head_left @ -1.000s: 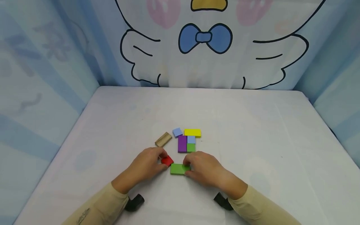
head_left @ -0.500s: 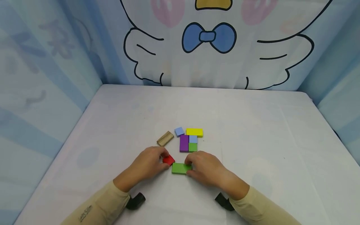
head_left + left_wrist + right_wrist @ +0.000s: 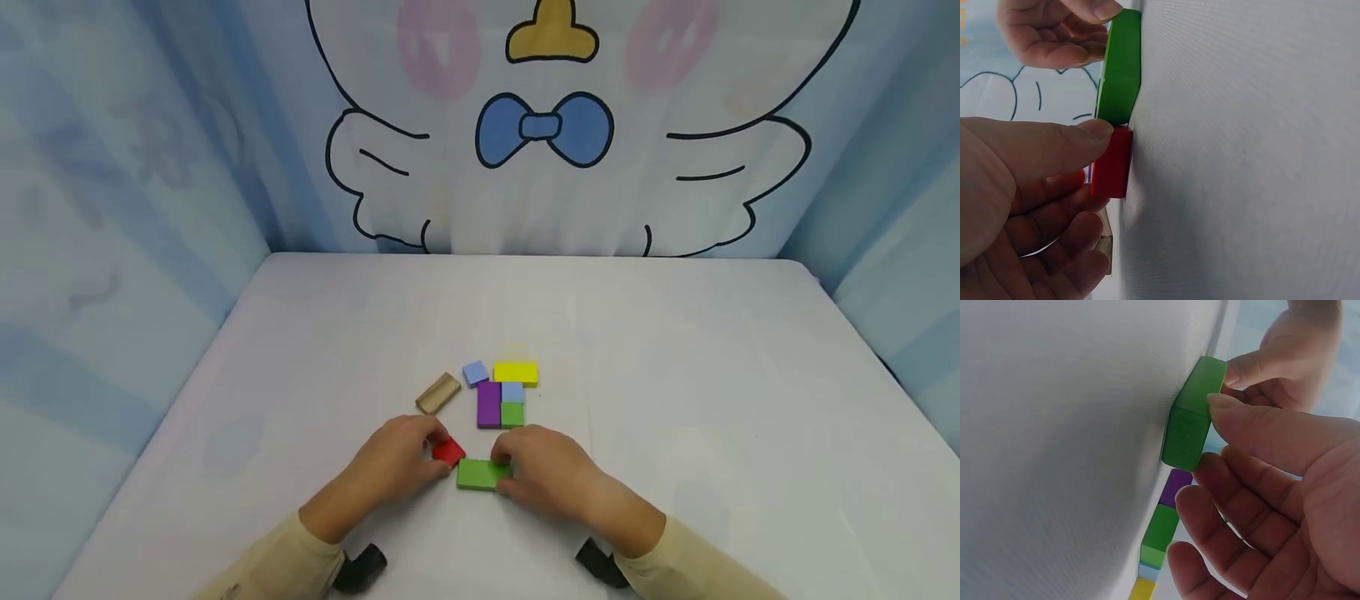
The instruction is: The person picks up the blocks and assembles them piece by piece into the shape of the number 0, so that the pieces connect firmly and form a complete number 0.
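Note:
On the white table, my left hand point(image 3: 396, 464) pinches a red block point(image 3: 449, 451) between thumb and fingers. To its right, my right hand point(image 3: 552, 464) holds the right end of a green rectangular block point(image 3: 477, 474) in the same way. The red block's corner meets the green block's left end; in the left wrist view the red block point(image 3: 1112, 164) and green block point(image 3: 1121, 69) appear to touch. Just beyond my hands sit a purple block point(image 3: 489, 406), a small blue block point(image 3: 512, 392) and a small green block point(image 3: 512, 414), set side by side.
A yellow block point(image 3: 515, 374) lies along the far side of that group. Left of it are a tilted light-blue block point(image 3: 476, 373) and a slanted wooden block point(image 3: 438, 393). A patterned curtain point(image 3: 540, 192) hangs behind the table point(image 3: 675, 350).
The head view has shifted slightly, so everything sits lower in the picture. Both hands and the blocks keep the same places relative to each other.

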`<state>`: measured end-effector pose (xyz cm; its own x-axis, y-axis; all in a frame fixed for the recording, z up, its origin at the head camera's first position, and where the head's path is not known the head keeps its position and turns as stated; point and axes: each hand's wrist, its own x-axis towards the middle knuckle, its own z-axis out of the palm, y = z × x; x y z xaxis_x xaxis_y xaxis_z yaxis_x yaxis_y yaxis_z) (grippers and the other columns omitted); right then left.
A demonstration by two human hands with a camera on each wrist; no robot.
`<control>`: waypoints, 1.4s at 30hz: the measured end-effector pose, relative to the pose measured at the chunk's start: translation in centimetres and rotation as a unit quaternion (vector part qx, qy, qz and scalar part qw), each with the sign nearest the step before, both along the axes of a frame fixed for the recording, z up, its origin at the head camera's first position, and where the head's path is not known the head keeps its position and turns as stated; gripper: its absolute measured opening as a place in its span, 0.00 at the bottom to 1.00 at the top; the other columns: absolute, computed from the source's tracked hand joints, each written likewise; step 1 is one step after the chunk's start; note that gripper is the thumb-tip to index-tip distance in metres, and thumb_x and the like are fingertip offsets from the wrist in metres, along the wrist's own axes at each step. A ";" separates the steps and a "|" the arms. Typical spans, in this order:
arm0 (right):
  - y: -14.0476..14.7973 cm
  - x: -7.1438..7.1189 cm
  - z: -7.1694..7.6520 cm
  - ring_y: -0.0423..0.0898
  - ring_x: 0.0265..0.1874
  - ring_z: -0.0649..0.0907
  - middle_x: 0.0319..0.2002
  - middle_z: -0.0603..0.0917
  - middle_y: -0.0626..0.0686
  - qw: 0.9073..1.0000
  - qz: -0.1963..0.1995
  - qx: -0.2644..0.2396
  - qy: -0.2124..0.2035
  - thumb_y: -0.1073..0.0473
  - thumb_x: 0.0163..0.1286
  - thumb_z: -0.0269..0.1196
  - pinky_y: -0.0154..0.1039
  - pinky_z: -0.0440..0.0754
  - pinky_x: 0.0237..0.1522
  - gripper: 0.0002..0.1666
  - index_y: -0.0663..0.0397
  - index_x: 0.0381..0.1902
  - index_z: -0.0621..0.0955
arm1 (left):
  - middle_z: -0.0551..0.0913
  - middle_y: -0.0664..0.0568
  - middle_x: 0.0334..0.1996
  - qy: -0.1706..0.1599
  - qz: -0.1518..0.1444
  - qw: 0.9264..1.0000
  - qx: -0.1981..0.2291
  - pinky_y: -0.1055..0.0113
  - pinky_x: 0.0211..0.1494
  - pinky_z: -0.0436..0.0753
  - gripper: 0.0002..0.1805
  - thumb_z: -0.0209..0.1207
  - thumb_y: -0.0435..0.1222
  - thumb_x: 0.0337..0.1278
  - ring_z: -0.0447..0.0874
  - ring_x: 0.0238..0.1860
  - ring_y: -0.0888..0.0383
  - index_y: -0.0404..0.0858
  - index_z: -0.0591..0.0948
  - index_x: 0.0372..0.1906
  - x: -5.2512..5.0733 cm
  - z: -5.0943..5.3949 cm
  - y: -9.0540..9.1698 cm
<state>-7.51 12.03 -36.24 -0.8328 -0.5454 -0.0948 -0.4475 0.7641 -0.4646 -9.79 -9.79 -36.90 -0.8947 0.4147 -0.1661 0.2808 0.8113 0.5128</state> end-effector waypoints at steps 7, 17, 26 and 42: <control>-0.7 1.9 -1.4 0.37 0.34 0.78 0.33 0.82 0.40 0.999 0.013 -0.006 -0.041 0.57 0.60 0.73 0.38 0.80 0.43 0.11 0.52 0.39 0.85 | 0.80 0.58 0.31 -0.033 0.003 0.999 0.008 0.57 0.44 0.79 0.14 0.76 0.35 0.47 0.76 0.36 0.59 0.40 0.83 0.38 2.4 -1.4 -0.9; -0.6 2.2 -1.4 0.37 0.34 0.77 0.32 0.82 0.40 0.999 0.013 -0.010 -0.032 0.57 0.60 0.73 0.38 0.80 0.42 0.10 0.51 0.38 0.84 | 0.78 0.59 0.30 -0.007 -0.004 1.000 0.022 0.59 0.41 0.78 0.13 0.75 0.35 0.49 0.74 0.35 0.60 0.40 0.83 0.38 3.0 -1.5 -1.2; -0.6 1.3 -1.1 0.40 0.35 0.78 0.33 0.83 0.43 1.000 0.014 -0.012 -0.011 0.59 0.60 0.73 0.40 0.80 0.41 0.10 0.53 0.39 0.84 | 0.79 0.57 0.32 0.000 0.005 1.000 0.017 0.58 0.44 0.78 0.13 0.74 0.35 0.50 0.75 0.37 0.58 0.39 0.83 0.40 2.3 -0.7 -1.1; 0.3 0.2 -0.3 0.46 0.38 0.80 0.36 0.84 0.47 1.000 0.003 -0.006 0.020 0.61 0.60 0.72 0.45 0.80 0.43 0.11 0.55 0.40 0.84 | 0.81 0.56 0.35 0.035 -0.001 0.999 0.017 0.59 0.47 0.79 0.13 0.72 0.33 0.53 0.78 0.40 0.57 0.38 0.83 0.42 0.5 -0.5 0.0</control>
<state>-7.35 12.33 -36.52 -0.8320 -0.5520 -0.0556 -0.4707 0.7554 -0.4559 -9.30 -9.81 -37.40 -0.9025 0.4213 -0.0891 0.3192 0.7933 0.5185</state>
